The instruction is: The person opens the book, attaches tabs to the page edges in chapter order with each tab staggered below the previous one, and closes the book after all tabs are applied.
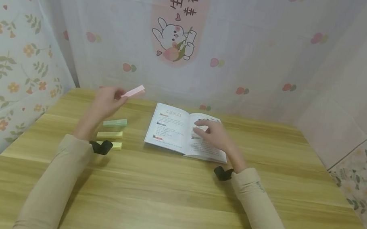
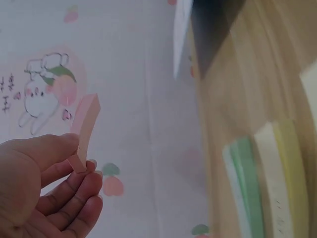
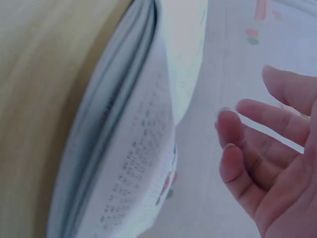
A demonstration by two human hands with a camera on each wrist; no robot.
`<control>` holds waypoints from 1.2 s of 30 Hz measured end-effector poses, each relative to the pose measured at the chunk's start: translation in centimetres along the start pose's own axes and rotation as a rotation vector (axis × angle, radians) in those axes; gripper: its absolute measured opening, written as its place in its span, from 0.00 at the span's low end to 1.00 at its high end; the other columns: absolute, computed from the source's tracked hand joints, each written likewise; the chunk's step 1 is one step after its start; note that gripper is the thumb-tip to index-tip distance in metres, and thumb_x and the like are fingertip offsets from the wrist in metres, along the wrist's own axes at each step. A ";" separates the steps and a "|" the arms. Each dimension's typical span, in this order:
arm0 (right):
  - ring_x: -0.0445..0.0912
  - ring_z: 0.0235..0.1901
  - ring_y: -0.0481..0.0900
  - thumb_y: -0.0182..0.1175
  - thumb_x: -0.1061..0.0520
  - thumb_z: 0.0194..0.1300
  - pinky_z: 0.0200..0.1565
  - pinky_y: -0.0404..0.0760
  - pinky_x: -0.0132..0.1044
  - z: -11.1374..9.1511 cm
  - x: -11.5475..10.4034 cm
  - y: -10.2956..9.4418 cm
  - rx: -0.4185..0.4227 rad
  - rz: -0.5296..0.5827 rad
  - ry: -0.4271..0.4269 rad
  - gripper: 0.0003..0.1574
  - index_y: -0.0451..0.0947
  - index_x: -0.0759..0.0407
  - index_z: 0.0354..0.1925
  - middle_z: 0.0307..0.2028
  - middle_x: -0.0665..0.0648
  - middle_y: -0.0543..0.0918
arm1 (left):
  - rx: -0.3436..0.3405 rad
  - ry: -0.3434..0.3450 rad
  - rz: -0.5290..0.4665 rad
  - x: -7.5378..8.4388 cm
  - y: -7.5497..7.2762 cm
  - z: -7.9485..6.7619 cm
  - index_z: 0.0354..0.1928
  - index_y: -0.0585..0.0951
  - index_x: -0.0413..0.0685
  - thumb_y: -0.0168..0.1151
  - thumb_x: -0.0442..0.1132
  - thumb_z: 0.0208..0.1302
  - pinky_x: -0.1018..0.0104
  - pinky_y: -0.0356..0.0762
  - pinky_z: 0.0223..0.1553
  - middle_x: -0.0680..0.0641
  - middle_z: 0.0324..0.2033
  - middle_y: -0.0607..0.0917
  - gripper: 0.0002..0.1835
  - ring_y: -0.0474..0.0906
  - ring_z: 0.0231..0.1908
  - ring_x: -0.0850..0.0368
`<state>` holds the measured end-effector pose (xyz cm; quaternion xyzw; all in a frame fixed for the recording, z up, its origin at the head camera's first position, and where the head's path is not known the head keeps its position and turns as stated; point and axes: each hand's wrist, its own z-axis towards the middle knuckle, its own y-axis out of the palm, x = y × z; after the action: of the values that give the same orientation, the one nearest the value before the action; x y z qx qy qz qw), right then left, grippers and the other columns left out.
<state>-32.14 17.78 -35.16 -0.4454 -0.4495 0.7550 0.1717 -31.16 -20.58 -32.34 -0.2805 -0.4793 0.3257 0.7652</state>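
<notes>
My left hand pinches a thin pad of pink sticky notes between thumb and fingers, raised above the table's left side. In the left wrist view the same pink pad bends slightly and sticks up past the thumb. An open book with printed pages lies at the table's middle. Over its right page hovers my right hand, fingers loosely bent and holding nothing. The right wrist view shows this hand apart from the curved page.
Near my left forearm lie a green sticky-note pad and a yellow one. Another yellow pad is partly hidden behind the black wrist strap. A patterned curtain hangs behind the wooden table.
</notes>
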 end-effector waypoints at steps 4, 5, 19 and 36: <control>0.54 0.23 0.81 0.60 0.54 0.73 0.29 0.75 0.37 -0.1 -0.4 -0.7 0.079 0.057 -0.016 0.19 0.82 0.65 0.54 0.48 0.62 0.86 | 0.021 0.038 -0.006 1.7 -0.2 0.0 0.51 0.80 0.27 0.59 0.36 0.73 0.41 0.74 0.50 0.30 0.43 0.84 0.15 0.80 0.43 0.36; 0.55 0.22 0.81 0.60 0.54 0.73 0.28 0.74 0.36 -0.1 -0.5 -0.9 0.098 0.070 -0.021 0.18 0.82 0.66 0.54 0.47 0.63 0.87 | 0.027 0.053 -0.009 2.1 -0.2 0.0 0.50 0.80 0.27 0.59 0.35 0.72 0.40 0.73 0.52 0.30 0.43 0.84 0.15 0.80 0.44 0.36; 0.44 0.21 0.79 0.60 0.54 0.74 0.24 0.74 0.35 -1.1 -2.4 -2.8 0.196 0.072 -0.058 0.19 0.82 0.65 0.55 0.42 0.60 0.88 | 0.053 0.183 -0.075 5.7 0.1 -0.2 0.50 0.81 0.27 0.63 0.32 0.69 0.44 0.77 0.54 0.31 0.44 0.85 0.13 0.82 0.44 0.38; 0.52 0.31 0.84 0.58 0.55 0.75 0.36 0.84 0.36 -2.2 -5.4 -4.2 0.304 0.178 -0.138 0.15 0.82 0.61 0.53 0.33 0.57 0.86 | 0.075 0.428 -0.162 9.6 1.4 -1.2 0.46 0.82 0.30 0.67 0.28 0.63 0.51 0.81 0.48 0.37 0.40 0.86 0.10 0.81 0.39 0.44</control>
<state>-27.93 17.67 -29.27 -0.3996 -0.2999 0.8552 0.1381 -27.28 -12.49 -28.58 -0.2752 -0.3149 0.2139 0.8828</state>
